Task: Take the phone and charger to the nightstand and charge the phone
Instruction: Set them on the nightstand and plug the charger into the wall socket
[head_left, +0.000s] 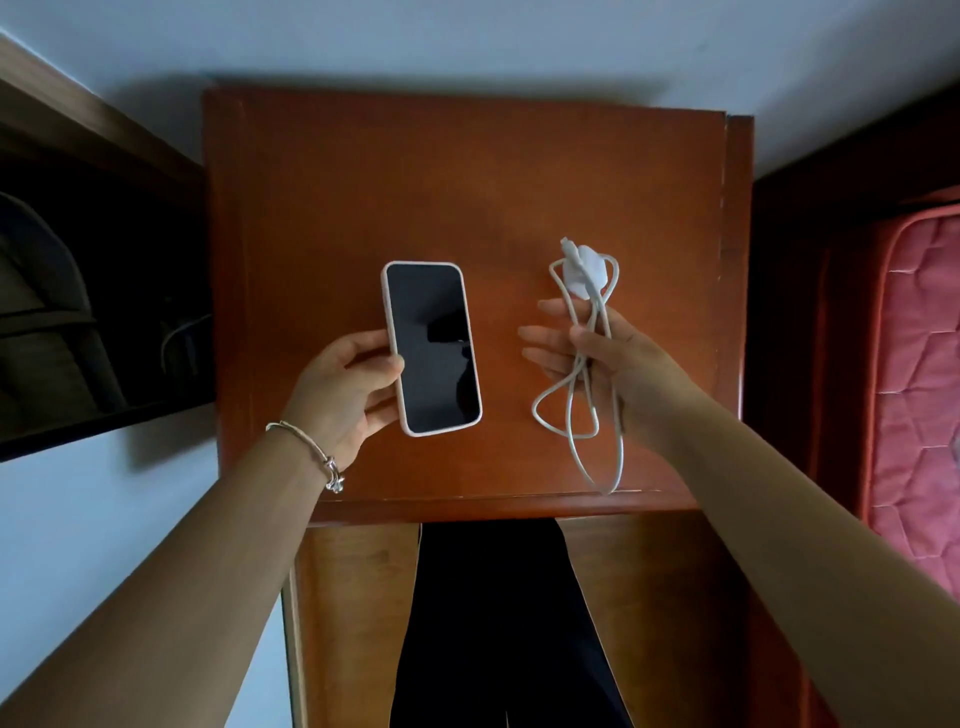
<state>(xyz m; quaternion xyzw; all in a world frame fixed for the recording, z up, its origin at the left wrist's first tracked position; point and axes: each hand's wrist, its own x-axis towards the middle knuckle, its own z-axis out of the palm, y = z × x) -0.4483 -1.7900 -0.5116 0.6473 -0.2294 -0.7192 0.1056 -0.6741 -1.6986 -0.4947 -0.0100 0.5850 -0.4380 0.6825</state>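
From the head camera, a person is standing over a reddish wooden table (467, 182), holding both items for the job above its top. The left hand (343, 384) is gripping the phone (431, 348) by its left long edge, with the thumb curling onto the rim, the fingers tucked underneath and the dark screen facing up. Whether the phone is touching the wood cannot be told. The right hand (608, 348) is pinching the white charger (584, 270) by its bundled cable (576, 410), the thumb clamping the strands while the other fingers are stretching nearly straight. The plug is sticking out past the fingertips, and loose loops are dangling toward the table's near edge.

The phone is looking light and stiff, with breakable glass and a smooth case that is likely slippery, so the long edges are offering the safest hold. The cable is looking limp and prone to tangling, making the hard plug probably the better grip.

The glossy table top is sitting against a pale wall (519, 41), with a pink quilted mattress (914, 364) to the right and a dark shelf (78, 270) to the left.
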